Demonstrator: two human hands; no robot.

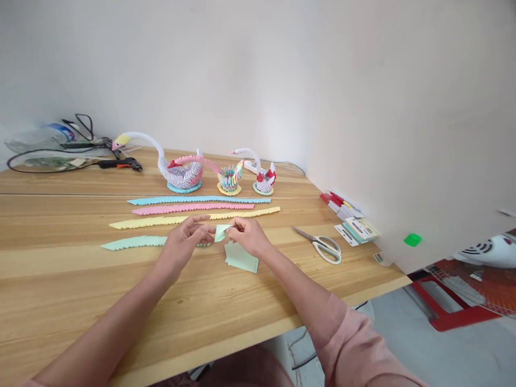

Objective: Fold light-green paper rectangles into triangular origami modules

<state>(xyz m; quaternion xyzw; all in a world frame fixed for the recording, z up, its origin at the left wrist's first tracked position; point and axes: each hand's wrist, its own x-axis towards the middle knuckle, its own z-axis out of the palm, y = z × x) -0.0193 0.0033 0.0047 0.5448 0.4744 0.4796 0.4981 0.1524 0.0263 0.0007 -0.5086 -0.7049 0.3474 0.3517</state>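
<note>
My right hand [246, 234] is closed, its thumb and fingertips pinching a small folded light green paper [221, 233]. From the other side, the fingertips of my left hand [186, 239] grip the paper's left edge, with the index finger raised. Just below my right hand, light green paper slips [243, 258] lie on the table. A light green strip of interlocked folded paper pieces [135, 243] passes behind my left hand. Beyond the hands lie similar strips in yellow [153, 221], pink [193, 207] and blue [201, 199].
Paper swans, one large [185, 174], one multicoloured [229, 179] and one small [265, 180], stand near the wall. Scissors [324, 248] lie to the right, before paper packs [358, 228]. Tools with a black cable [121, 163] sit far left. The wooden table [193, 301] meets a wall at right.
</note>
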